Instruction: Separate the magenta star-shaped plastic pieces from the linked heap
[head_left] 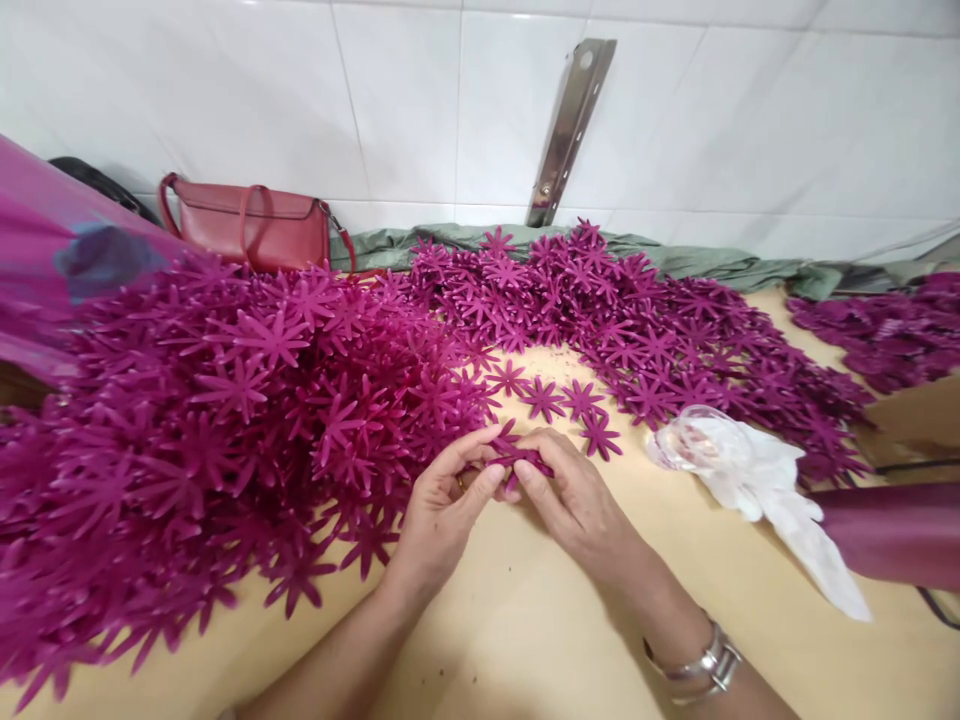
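Note:
My left hand and my right hand meet at the middle of the tan table, fingers pinched together on a magenta flower-shaped piece. The piece is partly hidden by my fingertips. A big loose heap of the same magenta flower pieces lies just left of my left hand. A flatter spread of flower pieces runs across the back and right. Three single flower pieces lie just beyond my fingers. A silver bracelet sits on my right wrist.
A crumpled clear and white plastic bag lies right of my hands. A red handbag stands at the back left against the white tiled wall. A metal bracket hangs on the wall. Green cloth lines the back edge. Magenta sheet material is at right.

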